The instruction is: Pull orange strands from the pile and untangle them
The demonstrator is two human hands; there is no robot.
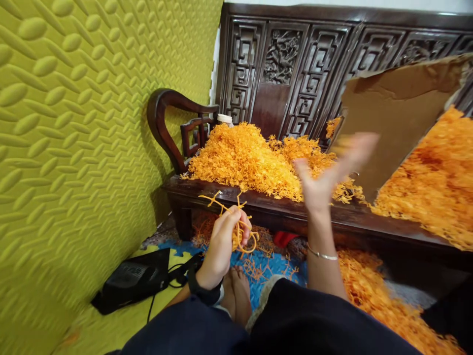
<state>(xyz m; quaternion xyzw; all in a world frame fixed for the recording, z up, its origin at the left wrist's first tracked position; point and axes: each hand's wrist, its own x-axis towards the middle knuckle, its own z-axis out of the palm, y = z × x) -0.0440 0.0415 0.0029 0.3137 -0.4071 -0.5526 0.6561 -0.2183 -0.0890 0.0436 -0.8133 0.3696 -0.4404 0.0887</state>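
My left hand (224,241) is closed around a few thin orange branching plastic pieces (240,237); their stems and a curled ring stick out past the fingers. Blurred by motion, my right hand (325,182) has its thumb and fingers spread, and nothing shows in it. It is over the bench, in front of a pile of the same orange pieces (244,158) and near a sheet of brown cardboard (391,118). The cardboard stands tilted between this pile and a larger orange heap (436,172) on the right.
The dark carved wooden bench (269,106) has a curved armrest (157,111) at left. A white-lidded container (224,119) stands behind the pile. A black bag (133,278) with a cable lies on the floor mat. More orange pieces (360,276) lie below the bench. Yellow padding (74,148) covers the left wall.
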